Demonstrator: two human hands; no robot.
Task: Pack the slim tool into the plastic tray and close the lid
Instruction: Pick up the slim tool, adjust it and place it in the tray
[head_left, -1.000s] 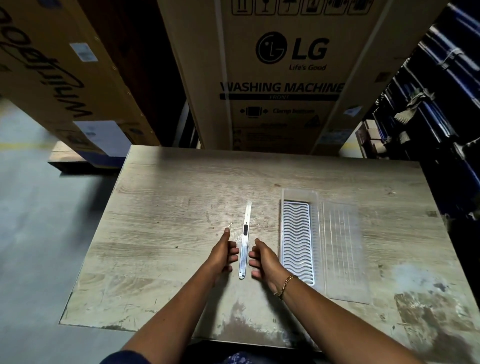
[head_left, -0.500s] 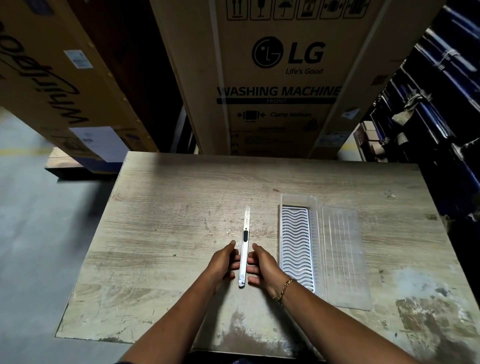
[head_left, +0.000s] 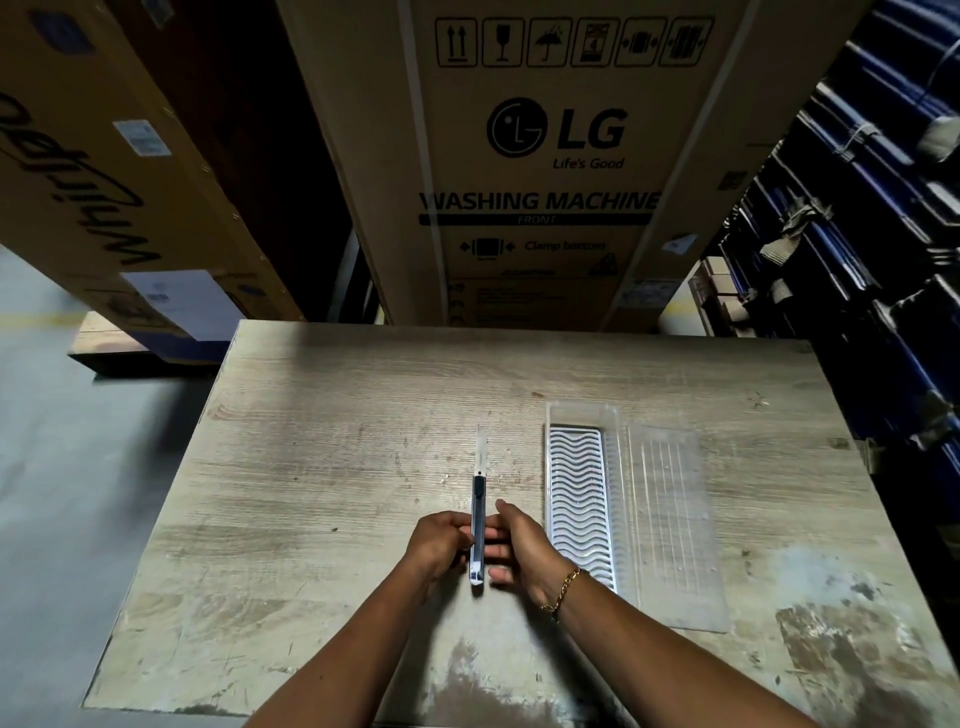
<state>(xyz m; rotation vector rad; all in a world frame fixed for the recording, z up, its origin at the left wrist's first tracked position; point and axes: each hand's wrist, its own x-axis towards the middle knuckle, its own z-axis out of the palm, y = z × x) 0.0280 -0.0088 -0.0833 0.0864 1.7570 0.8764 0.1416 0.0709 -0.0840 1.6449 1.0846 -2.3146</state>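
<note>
The slim tool (head_left: 478, 499) is a long, narrow metal strip with a dark slider, pointing away from me on the wooden table (head_left: 322, 467). My left hand (head_left: 439, 543) grips its near end from the left, and my right hand (head_left: 519, 545) grips it from the right. The tool's near part seems turned on its edge between my fingers. Right of my hands lies the clear plastic tray (head_left: 579, 499) with a white wavy insert. Its transparent lid (head_left: 670, 525) lies open flat on the tray's right side.
A tall LG washing machine carton (head_left: 545, 156) stands just behind the table's far edge. Another carton (head_left: 93, 171) leans at the left over a grey floor. Dark blue stacked goods (head_left: 883, 234) line the right side. A gold bracelet (head_left: 563, 587) circles my right wrist.
Both hands have closed in on the tool's near end from either side and taken hold of it. The tool has rolled from flat toward its edge. The tray and lid stay put.
</note>
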